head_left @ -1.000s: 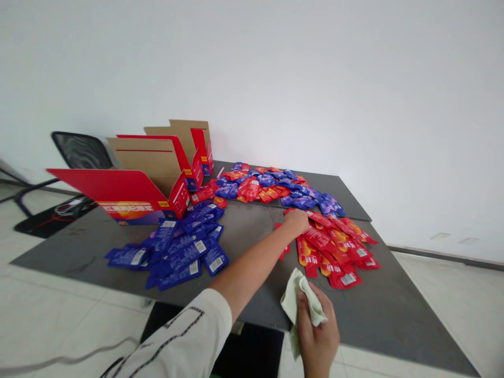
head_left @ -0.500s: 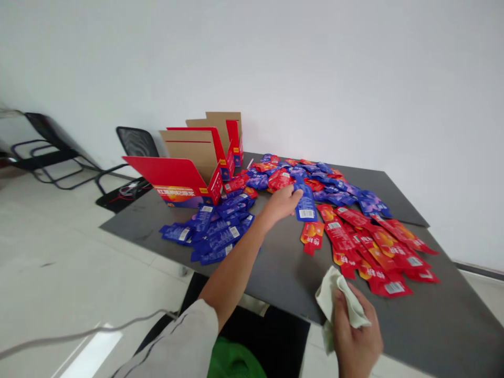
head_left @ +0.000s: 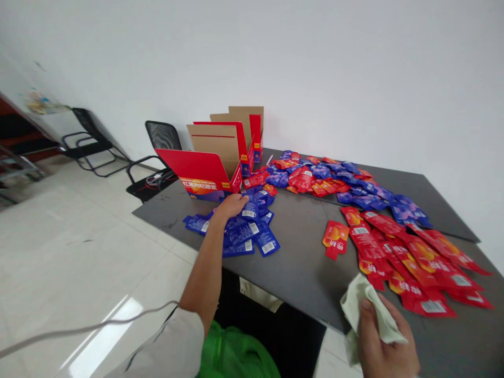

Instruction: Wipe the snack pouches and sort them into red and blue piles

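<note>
1. Desk point(head_left: 299, 257) of dark grey board spreads across the right of the frame, on pale floor tiles point(head_left: 79, 252) before a white wall point(head_left: 315, 63), with a black mesh-backed chair point(head_left: 161, 136) beyond its far left corner.
2. Open red-and-kraft cartons point(head_left: 212, 144) stand with flaps raised at that far left corner.
3. Mixed red and blue sachets point(head_left: 318, 181) run along the far edge, while red sachets point(head_left: 405, 268) crowd the near right corner, some reaching the right edge.
4. Blue sachets point(head_left: 252, 236) lie in a loose heap by the near edge, left of centre, just in front of the cartons. Bare desk between this heap and the red sachets leaves open room for moving.
5. Sachets look light, soft and slick, and are likely to slide over one another; a flat sealed end seems the surest place to pinch.
6. Left hand point(head_left: 230, 206), from a white sleeve point(head_left: 173, 341), rests palm down on the heap's far side, fingers together; whether it has hold of a sachet cannot be told.
7. Right hand point(head_left: 384, 341), at the near edge, closes around a crumpled off-white cloth point(head_left: 356, 310), just beside the red sachets.
</note>
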{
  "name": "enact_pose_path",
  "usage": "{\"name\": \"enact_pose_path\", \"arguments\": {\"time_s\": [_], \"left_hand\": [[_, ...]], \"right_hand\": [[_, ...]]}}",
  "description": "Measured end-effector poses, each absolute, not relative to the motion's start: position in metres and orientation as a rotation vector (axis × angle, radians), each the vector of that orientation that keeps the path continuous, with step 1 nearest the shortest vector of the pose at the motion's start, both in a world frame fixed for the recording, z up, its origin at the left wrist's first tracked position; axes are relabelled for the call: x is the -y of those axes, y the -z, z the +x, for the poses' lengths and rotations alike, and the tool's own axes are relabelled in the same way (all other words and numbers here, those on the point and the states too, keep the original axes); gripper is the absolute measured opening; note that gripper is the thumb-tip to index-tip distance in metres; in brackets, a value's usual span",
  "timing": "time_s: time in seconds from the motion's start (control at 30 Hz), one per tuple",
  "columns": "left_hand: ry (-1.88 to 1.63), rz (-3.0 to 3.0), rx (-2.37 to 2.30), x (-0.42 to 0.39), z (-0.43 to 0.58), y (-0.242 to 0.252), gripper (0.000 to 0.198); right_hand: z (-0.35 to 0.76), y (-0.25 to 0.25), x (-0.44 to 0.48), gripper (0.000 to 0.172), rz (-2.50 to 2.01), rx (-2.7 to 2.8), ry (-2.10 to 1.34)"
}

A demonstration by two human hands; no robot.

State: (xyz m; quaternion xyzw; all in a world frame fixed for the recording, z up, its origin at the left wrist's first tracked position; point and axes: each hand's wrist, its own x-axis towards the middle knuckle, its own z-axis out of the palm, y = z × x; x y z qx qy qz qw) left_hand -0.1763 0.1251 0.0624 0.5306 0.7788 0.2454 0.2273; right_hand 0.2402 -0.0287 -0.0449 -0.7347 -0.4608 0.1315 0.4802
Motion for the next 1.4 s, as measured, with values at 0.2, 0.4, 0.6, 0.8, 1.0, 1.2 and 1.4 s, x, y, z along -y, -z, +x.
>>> {"name": "enact_pose_path", "arguments": {"time_s": [0.2,0.4,0.6,0.8,1.0,1.2,1.4], "left_hand": [[-0.539,1.481,-2.266,-0.126,-0.201,-0.053,0.041],[-0.521,1.481,-2.325,-0.121,-0.21,-0.036,0.038],[-0.627,1.439,-2.328,-0.108,-0.212,-0.023,0.03],[-0.778,1.441,-2.349,-0.093,-0.205,-0.013,0.049],[-0.897,1.542,-2.296,-0.083,-0.19,0.003,0.045],[-1.046,1.663,-2.293,-0.077,-0.177,0.015,0.039],[-1.201,1.792,-2.355,-0.065,-0.17,0.014,0.023]], "right_hand": [[0.238,0.037,0.03,0.071,-1.813,1.11,-0.335],[0.236,0.036,0.031,0.07,-1.854,1.079,-0.335],[0.234,0.034,0.031,0.07,-1.871,1.084,-0.325],[0.231,0.031,0.031,0.069,-1.866,1.044,-0.307],[0.228,0.031,0.031,0.068,-1.83,1.086,-0.261],[0.226,0.03,0.032,0.069,-1.826,1.067,-0.254],[0.233,0.039,0.031,0.069,-1.848,1.084,-0.249]]}}
